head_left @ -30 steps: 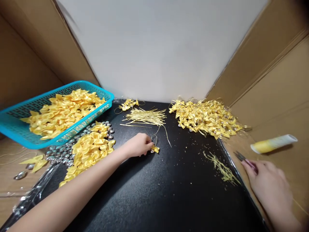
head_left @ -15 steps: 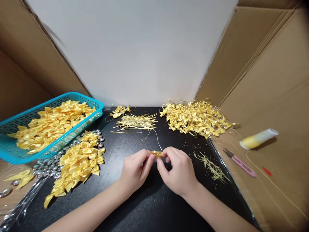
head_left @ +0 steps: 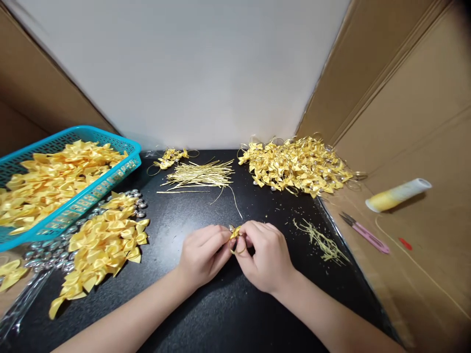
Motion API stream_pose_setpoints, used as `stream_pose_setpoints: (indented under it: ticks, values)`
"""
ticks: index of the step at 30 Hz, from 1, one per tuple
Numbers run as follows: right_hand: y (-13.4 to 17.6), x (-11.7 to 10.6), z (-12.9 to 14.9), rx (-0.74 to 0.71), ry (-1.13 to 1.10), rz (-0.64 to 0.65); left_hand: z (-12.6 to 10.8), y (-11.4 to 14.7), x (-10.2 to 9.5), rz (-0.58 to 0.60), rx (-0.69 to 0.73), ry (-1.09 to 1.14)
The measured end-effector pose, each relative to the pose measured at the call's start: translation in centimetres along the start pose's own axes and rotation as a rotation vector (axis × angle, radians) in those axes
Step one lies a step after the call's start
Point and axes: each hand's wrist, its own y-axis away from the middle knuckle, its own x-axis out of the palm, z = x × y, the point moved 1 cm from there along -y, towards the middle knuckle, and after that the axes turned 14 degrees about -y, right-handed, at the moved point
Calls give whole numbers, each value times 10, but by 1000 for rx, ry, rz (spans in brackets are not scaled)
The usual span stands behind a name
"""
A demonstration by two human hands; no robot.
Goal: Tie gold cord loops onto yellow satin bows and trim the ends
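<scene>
Between my fingertips is a small yellow ribbon bow with a silvery bead on its far side. A loop of gold cord hangs from it toward me. My left hand pinches the bow from the left, fingers closed. From the right, my right hand closes thumb and fingers on the bow and its cord; the fingers partly hide both. Just beyond, a thin thread with a pale tip, perhaps a needle, runs toward a bundle of gold cord pieces.
At left stand a turquoise basket of yellow bows, a loose bow pile and silver beads. Finished-looking bows heap at back right. Cord scraps, pink-handled snips and a thread spool lie right.
The bow has turned between my fingers, so its bead and a cord loop now show. Both hands stay close together. The camera view has shifted slightly.
</scene>
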Motion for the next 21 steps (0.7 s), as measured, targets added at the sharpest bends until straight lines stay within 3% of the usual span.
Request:
stream_pose_setpoints:
  ticks: [5,11,16,21]
  values:
    - [0,2,-4,22,-110,1,1,0,-1,-2,-17,8]
    - [-1,2,-5,44,-222,-79,-3,0,-2,35,-306,129]
    - [-1,3,-4,-2,-216,-126,-6,0,-1,35,-441,239]
    - [0,4,-5,-77,-127,-125,-6,0,0,57,-468,302]
